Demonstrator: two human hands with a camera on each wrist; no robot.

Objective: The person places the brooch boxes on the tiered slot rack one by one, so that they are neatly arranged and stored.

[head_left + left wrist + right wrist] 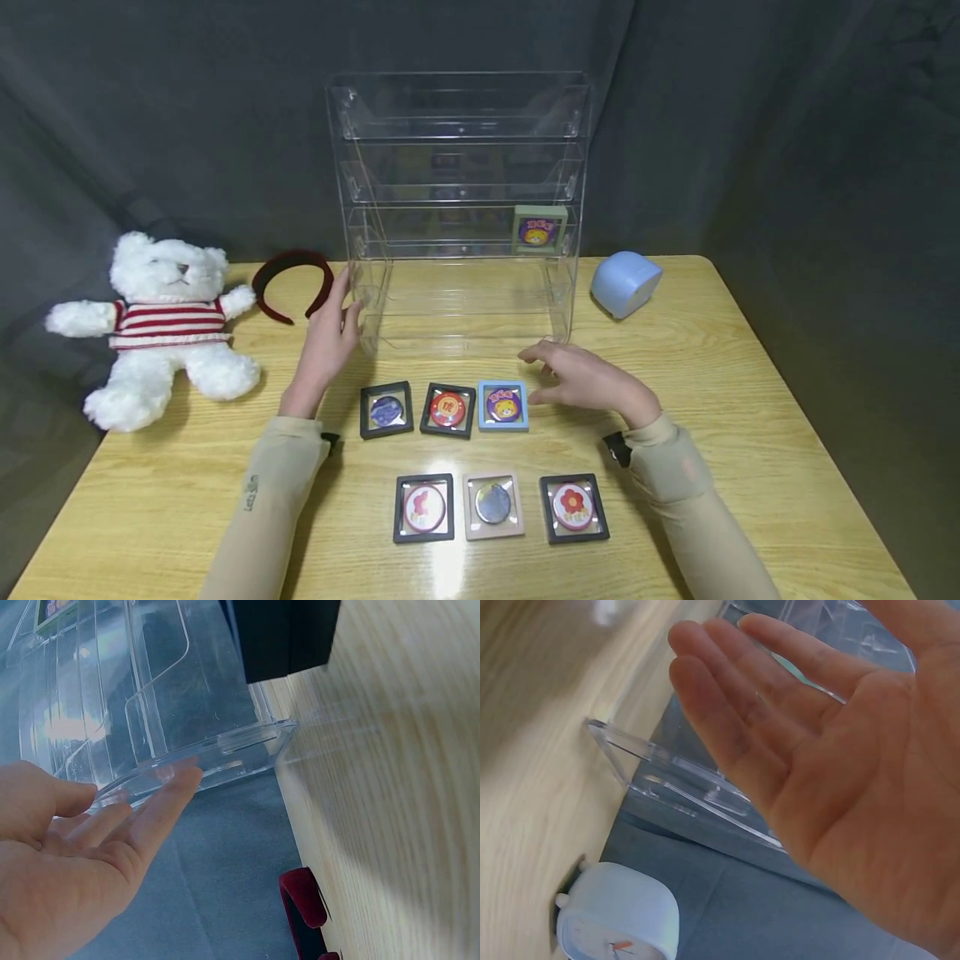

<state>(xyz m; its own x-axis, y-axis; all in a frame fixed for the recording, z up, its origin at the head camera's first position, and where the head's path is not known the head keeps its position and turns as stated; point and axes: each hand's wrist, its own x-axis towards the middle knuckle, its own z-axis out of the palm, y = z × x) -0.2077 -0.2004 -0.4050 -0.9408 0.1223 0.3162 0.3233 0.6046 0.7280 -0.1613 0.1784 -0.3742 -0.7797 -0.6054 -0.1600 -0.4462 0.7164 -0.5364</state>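
A clear acrylic tiered display rack (pixel 442 248) stands at the back of the table. My left hand (pixel 327 333) is at its left side, and in the left wrist view the extended fingers (pixel 161 814) touch the clear side panel. Relaxed and holding nothing, my right hand (pixel 588 382) hovers by the rack's lower right front corner. Just left of it lies a light-blue square frame (pixel 503 406) with a purple bear badge. A green frame (pixel 539 231) with a similar bear badge sits at the right end of a middle tier.
Black frames with a blue badge (pixel 386 410) and a red badge (pixel 447 409) lie before the rack. Nearer are two flower-badge frames (pixel 423 507) (pixel 574 508) around a pink frame (pixel 493 506). A teddy bear (pixel 172 325) and headband (pixel 292 257) are left; a blue clock (pixel 626 283) is right.
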